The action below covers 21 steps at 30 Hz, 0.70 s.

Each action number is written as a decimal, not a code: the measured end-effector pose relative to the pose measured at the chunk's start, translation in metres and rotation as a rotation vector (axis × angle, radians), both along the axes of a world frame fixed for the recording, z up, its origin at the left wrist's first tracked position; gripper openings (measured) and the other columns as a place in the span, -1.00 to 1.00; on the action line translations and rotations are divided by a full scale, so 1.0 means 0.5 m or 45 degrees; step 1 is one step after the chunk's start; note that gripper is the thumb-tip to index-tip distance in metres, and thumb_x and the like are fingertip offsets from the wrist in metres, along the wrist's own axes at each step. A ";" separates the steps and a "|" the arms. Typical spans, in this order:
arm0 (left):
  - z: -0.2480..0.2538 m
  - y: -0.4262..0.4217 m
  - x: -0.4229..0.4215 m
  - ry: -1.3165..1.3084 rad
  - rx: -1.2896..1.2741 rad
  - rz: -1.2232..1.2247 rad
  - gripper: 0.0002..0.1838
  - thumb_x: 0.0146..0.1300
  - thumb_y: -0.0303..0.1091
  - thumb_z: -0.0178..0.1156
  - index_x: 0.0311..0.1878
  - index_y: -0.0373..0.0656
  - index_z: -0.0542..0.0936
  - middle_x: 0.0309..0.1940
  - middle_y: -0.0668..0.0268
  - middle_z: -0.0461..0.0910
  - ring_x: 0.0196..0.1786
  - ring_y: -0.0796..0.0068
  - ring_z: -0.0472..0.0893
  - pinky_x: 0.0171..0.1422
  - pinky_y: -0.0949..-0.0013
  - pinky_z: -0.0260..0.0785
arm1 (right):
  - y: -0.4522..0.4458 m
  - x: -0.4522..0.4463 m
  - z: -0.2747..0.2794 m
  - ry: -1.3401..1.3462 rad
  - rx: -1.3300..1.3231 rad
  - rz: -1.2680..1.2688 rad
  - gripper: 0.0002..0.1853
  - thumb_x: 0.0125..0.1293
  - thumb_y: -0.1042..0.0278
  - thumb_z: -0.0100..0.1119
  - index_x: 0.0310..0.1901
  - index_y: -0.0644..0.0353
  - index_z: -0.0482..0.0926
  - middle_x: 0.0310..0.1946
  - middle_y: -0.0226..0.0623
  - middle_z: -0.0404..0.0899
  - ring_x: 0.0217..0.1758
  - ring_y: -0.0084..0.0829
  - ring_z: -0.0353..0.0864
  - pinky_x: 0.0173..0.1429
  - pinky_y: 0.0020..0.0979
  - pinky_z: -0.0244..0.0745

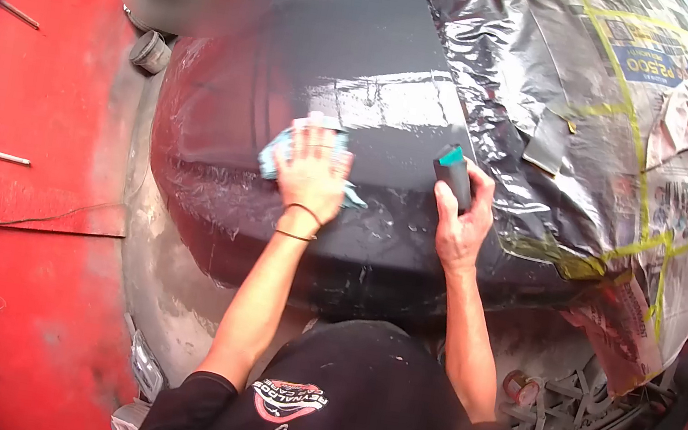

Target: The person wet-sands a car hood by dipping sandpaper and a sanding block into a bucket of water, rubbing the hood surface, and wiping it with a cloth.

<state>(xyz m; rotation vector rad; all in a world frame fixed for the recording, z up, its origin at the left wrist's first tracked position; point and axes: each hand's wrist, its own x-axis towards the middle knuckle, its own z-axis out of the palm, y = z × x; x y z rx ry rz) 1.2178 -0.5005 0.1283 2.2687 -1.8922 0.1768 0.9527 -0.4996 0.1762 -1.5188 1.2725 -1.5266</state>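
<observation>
In the head view, we see 2 hands at a dark, wet panel (370, 157). The left hand (314, 175) lies flat, fingers outstretched, on a pale blue cloth (270, 160) resting on the panel; 2 thin bands (295, 235) ring its wrist. The right hand (467, 225) grips a dark block (455, 183) with a teal end, right of the cloth; we cannot tell whether block and panel touch. Farther right, we see shiny plastic (506, 79), a grey pad (546, 141) on it, and yellow tape (632, 133).
</observation>
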 end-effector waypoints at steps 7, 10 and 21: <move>0.129 0.101 -0.101 0.409 -0.660 -0.109 -0.66 0.61 -0.16 0.37 0.28 -0.13 0.77 0.55 0.02 0.61 0.68 -0.07 0.48 0.70 -0.19 0.31 | -0.003 -0.010 0.067 -1.310 0.720 0.698 -0.57 0.69 0.16 0.20 0.43 0.16 0.54 0.37 -0.14 0.72 0.21 -0.39 0.71 0.31 -0.26 0.61; 0.197 0.154 -0.140 1.138 -0.369 0.063 -0.76 0.62 -0.24 0.36 0.09 -0.21 0.81 0.14 0.14 0.84 0.23 0.23 0.80 0.35 0.13 0.61 | -0.020 -0.001 0.068 -0.530 0.520 0.648 -0.51 0.56 0.28 0.41 0.40 0.22 0.54 0.28 -0.26 0.73 0.23 -0.44 0.68 0.33 -0.31 0.59; 0.170 0.140 -0.224 3.099 -0.159 -0.235 -0.34 0.85 0.16 -0.08 0.64 -0.19 0.45 0.47 0.15 0.64 0.46 0.25 0.68 0.59 -0.04 0.57 | 0.013 -0.062 0.174 0.959 -0.636 0.577 -0.56 0.26 0.53 0.37 0.20 0.13 0.67 0.46 -0.09 0.62 0.57 0.14 0.53 0.69 0.09 0.35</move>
